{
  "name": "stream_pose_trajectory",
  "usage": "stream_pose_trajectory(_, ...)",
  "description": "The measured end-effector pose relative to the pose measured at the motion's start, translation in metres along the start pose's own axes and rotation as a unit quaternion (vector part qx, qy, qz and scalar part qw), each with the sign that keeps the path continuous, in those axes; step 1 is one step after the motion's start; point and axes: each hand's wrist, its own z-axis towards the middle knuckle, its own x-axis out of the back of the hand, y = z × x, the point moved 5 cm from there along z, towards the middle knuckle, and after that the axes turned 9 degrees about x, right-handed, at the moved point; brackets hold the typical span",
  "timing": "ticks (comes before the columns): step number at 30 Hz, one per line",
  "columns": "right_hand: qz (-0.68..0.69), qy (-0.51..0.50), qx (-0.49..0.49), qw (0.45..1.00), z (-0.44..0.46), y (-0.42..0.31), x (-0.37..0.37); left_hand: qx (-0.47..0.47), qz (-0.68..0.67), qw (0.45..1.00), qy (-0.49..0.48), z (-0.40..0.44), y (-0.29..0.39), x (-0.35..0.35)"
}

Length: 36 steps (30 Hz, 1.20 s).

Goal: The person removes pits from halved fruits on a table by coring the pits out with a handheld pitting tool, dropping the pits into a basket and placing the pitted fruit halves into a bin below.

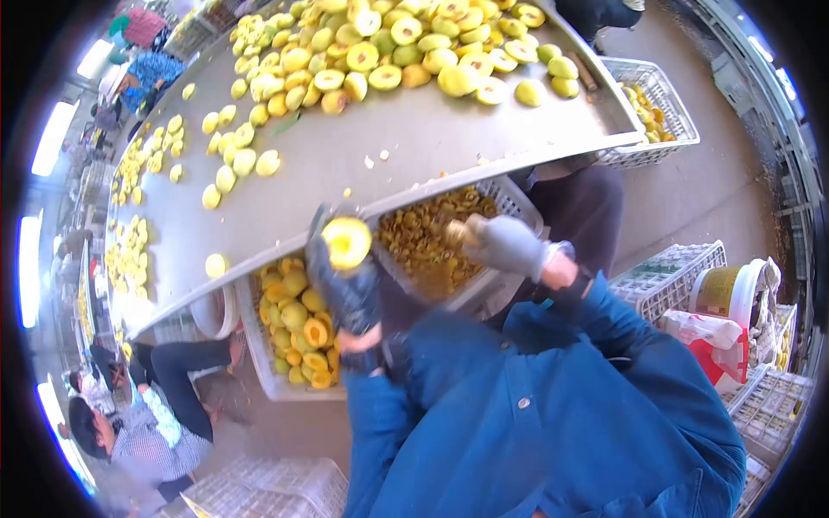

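Observation:
My left hand (344,281), in a dark glove, grips a yellow peach half (347,243) with its cut face turned up, just in front of the table edge. My right hand (509,244), in a pale grey glove, is closed above a crate of brown pits and scraps (432,226). Something tan shows at its fingertips, too blurred to name. Below my left hand stands a crate of peach halves (298,319). On the metal table (337,164) before me lies a large heap of peach halves (380,52), with looser ones to the left.
A white crate with fruit (682,121) stands past the table's right end. To my right are stacked crates (678,272), a white bucket (725,289) and a red and white bag (708,345). A co-worker (155,436) sits at the left; another crate (268,488) lies near the bottom.

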Motion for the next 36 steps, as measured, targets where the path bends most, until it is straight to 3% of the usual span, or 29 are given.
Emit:
stream_pose_trajectory(1,-0.001,0.006,0.038,0.999,-0.004,0.003,-0.006,0.077,-0.202,0.975,0.050,-0.004,-0.012,0.019)
stream_pose_trajectory(4,0.031,-0.095,-0.050,0.994,-0.011,0.007,-0.010,0.070,0.112,0.982,0.137,-0.005,-0.015,0.100)
stream_pose_trajectory(5,0.040,-0.085,-0.053,0.994,-0.017,0.013,-0.015,0.047,0.250,0.945,0.206,-0.007,-0.080,0.171)
stream_pose_trajectory(6,0.048,-0.075,-0.057,0.994,-0.024,0.019,-0.019,-0.029,0.437,0.880,0.183,-0.001,-0.049,0.160)
stream_pose_trajectory(7,0.059,-0.078,-0.086,0.991,-0.027,0.023,-0.021,-0.043,0.420,0.890,0.174,0.011,-0.037,0.146)
stream_pose_trajectory(10,0.097,-0.071,-0.082,0.989,-0.038,0.031,-0.024,-0.152,0.351,0.922,0.061,0.052,-0.001,0.043)
stream_pose_trajectory(12,0.131,-0.085,-0.137,0.978,-0.040,0.029,-0.014,-0.203,0.384,0.900,-0.047,0.086,0.001,-0.038)
stream_pose_trajectory(14,0.160,-0.068,-0.179,0.968,-0.046,0.033,-0.012,-0.364,0.429,0.816,-0.133,0.115,0.000,-0.124)
stream_pose_trajectory(16,0.163,-0.078,-0.198,0.964,-0.050,0.038,-0.011,-0.423,0.462,0.752,-0.205,0.141,-0.017,-0.195)
stream_pose_trajectory(20,0.170,-0.076,-0.214,0.959,-0.056,0.046,-0.010,-0.404,0.576,0.648,-0.291,0.189,-0.061,-0.286)
stream_pose_trajectory(21,0.169,-0.075,-0.216,0.959,-0.056,0.047,-0.009,-0.351,0.602,0.638,-0.327,0.200,-0.071,-0.296)
stream_pose_trajectory(24,0.179,-0.066,-0.220,0.957,-0.055,0.050,-0.002,-0.315,0.560,0.696,-0.321,0.211,-0.071,-0.292)
stream_pose_trajectory(27,0.213,-0.038,-0.225,0.950,-0.055,0.053,-0.003,-0.071,0.289,0.894,-0.335,0.204,-0.061,-0.257)
stream_pose_trajectory(28,0.229,-0.014,-0.222,0.948,-0.054,0.055,-0.003,0.019,0.185,0.929,-0.320,0.195,-0.059,-0.237)
stream_pose_trajectory(30,0.247,0.033,-0.201,0.947,-0.046,0.053,0.007,0.169,-0.089,0.928,-0.320,0.166,-0.046,-0.206)
stream_pose_trajectory(34,0.180,0.116,-0.129,0.968,-0.015,0.023,0.051,0.179,-0.174,0.937,-0.244,0.108,-0.020,-0.162)
stream_pose_trajectory(36,0.158,0.142,-0.088,0.973,0.002,0.003,0.068,0.099,-0.037,0.969,-0.225,0.080,-0.001,-0.144)
